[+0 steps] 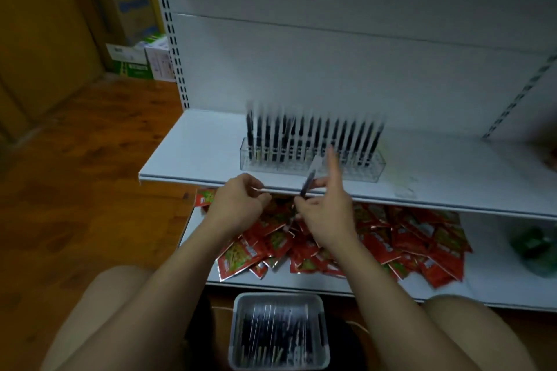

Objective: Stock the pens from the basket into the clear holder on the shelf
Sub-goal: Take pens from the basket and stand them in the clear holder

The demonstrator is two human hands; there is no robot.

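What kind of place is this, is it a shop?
Probably a small shop or its stockroom. The white metal shelf with slotted uprights looks like retail racking, a clear plastic holder displays black pens in a row, and red foil packets are heaped on the lower shelf.

White shelf (upper): clear holder

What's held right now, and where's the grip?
Right hand pinches a pen near its lower end; the rest angles up toward the holder. Left hand curled, contents unclear.
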